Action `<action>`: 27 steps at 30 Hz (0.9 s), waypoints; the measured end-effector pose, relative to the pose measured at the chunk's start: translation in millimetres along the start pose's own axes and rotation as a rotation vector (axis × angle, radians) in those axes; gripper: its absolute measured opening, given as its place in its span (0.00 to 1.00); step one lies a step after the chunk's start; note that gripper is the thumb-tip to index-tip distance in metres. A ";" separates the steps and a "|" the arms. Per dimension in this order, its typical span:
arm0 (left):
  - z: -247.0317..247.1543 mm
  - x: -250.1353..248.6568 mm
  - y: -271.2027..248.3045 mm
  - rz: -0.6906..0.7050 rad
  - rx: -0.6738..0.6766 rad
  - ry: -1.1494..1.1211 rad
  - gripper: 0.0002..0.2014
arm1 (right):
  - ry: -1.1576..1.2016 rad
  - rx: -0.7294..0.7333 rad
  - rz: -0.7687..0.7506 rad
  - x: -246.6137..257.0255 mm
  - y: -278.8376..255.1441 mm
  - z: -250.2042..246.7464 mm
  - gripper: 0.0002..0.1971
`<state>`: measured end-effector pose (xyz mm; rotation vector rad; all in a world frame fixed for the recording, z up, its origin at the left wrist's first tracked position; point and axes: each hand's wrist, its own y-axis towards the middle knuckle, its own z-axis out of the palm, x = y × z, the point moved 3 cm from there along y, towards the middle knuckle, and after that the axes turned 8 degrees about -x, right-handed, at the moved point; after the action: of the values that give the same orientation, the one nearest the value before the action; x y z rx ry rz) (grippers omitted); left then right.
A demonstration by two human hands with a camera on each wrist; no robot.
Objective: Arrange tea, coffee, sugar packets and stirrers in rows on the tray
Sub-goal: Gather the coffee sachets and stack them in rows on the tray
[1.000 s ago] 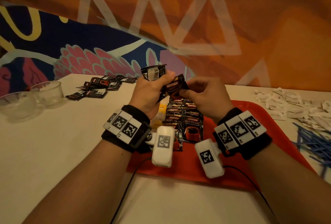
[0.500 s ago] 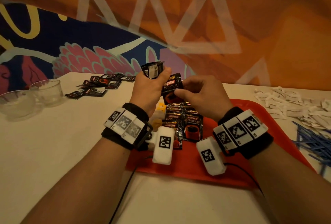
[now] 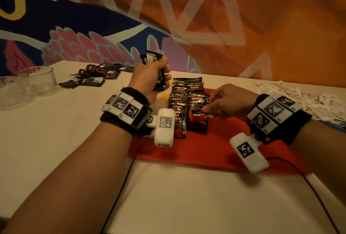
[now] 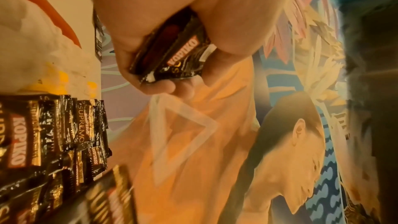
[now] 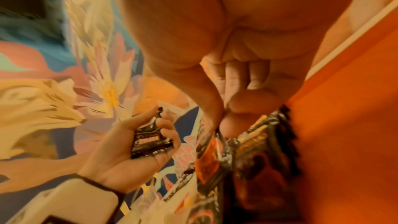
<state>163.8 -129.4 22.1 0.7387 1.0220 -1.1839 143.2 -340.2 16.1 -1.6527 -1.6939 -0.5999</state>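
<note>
My left hand (image 3: 159, 76) is raised over the tray's far left and grips a small stack of black coffee sachets (image 4: 178, 54). My right hand (image 3: 207, 111) is low over the red tray (image 3: 215, 145). Its thumb and forefinger pinch one coffee sachet (image 3: 197, 119) at the near end of the right row. Two overlapping rows of coffee sachets (image 3: 179, 101) lie on the tray. Yellow tea packets (image 3: 164, 96) show just left of them, mostly hidden by my left wrist. In the right wrist view the pinched sachet (image 5: 213, 159) hangs below the fingertips (image 5: 230, 127).
Loose coffee sachets (image 3: 97, 75) lie at the back left of the white table. Two glass bowls (image 3: 37, 79) stand at the left edge. White sugar packets (image 3: 299, 99) and blue stirrers (image 3: 335, 122) lie right of the tray. A painted wall runs behind the table.
My right hand pulled one sachet from the stack in my left hand and brought it down to the near end of the right row. The left hand stayed raised.
</note>
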 end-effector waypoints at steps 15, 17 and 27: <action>-3.9 3.2 2.5 -0.022 -0.010 0.042 0.09 | -0.100 -0.002 0.177 -5.4 -17.8 22.6 0.11; -4.1 3.3 2.6 -0.022 -0.010 0.045 0.08 | -0.115 0.013 0.178 -3.5 -19.2 23.9 0.10; -6.2 4.1 8.8 -0.021 -0.020 0.035 0.09 | -0.724 -0.137 -0.471 38.9 -23.3 27.2 0.22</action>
<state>170.9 -123.3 15.5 0.7374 1.0717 -1.1807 117.7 -296.0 30.2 -1.6826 -2.6616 -0.3411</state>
